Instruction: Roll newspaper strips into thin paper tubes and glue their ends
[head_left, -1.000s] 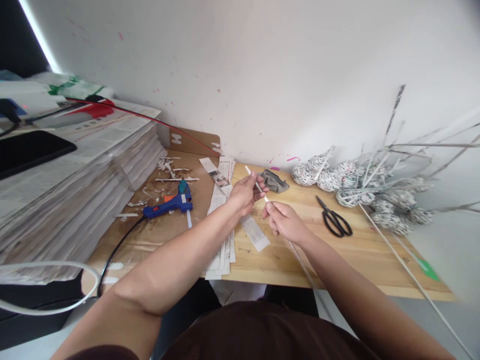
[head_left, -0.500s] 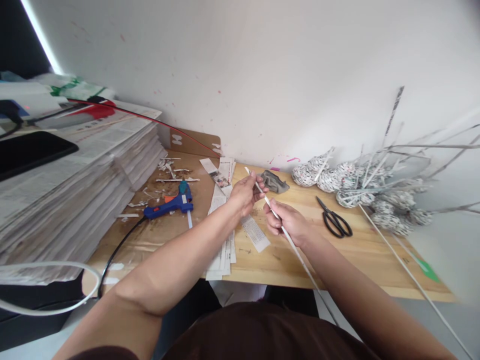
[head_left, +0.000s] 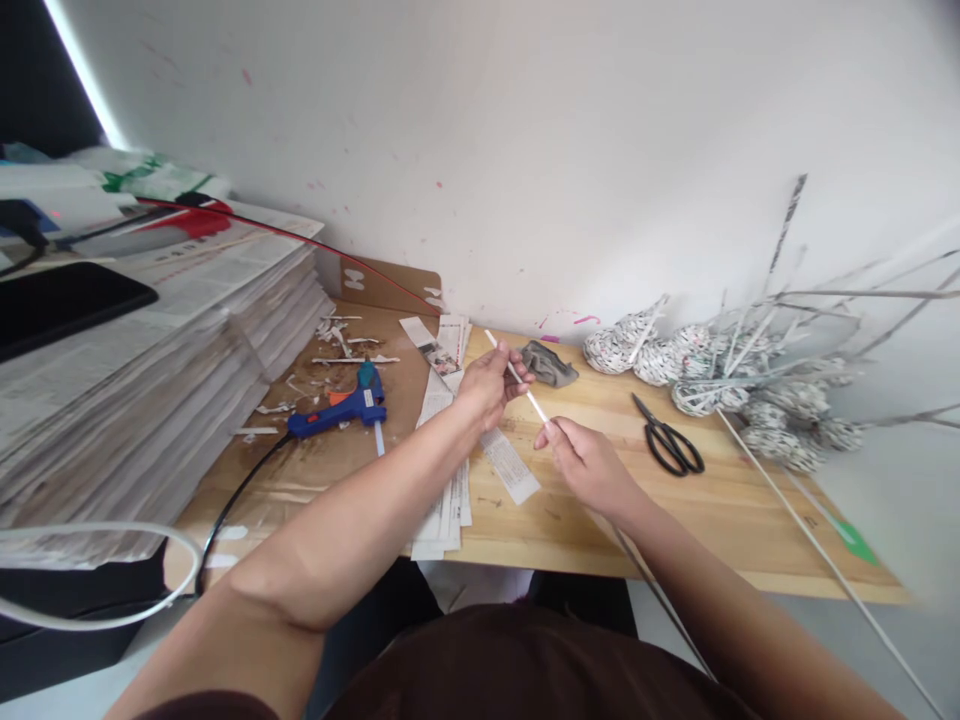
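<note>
A long thin white rolled-paper stick [head_left: 535, 404] slants across the middle of the view, its far tip rising past my left hand. Near that tip, my left hand [head_left: 491, 384] pinches the stick between thumb and fingers. Farther down, my right hand [head_left: 585, 455] has its fingers closed round the stick, which runs back under my right forearm toward my lap. Below my left hand lie several newspaper strips [head_left: 441, 525], one of them a loose printed strip [head_left: 512, 467]. A crumpled grey cloth [head_left: 550, 365] rests just behind my hands.
A blue glue gun [head_left: 337, 412] lies on cardboard among paper scraps. Black scissors [head_left: 667, 440] are to the right. Woven newspaper pieces [head_left: 697, 365] with protruding sticks stand by the wall. At left rises a tall newspaper stack [head_left: 247, 340] bearing a black phone [head_left: 75, 300].
My right hand has moved slightly right and down along the stick, away from my left hand, and its grip has turned over. My left hand stays nearly in place.
</note>
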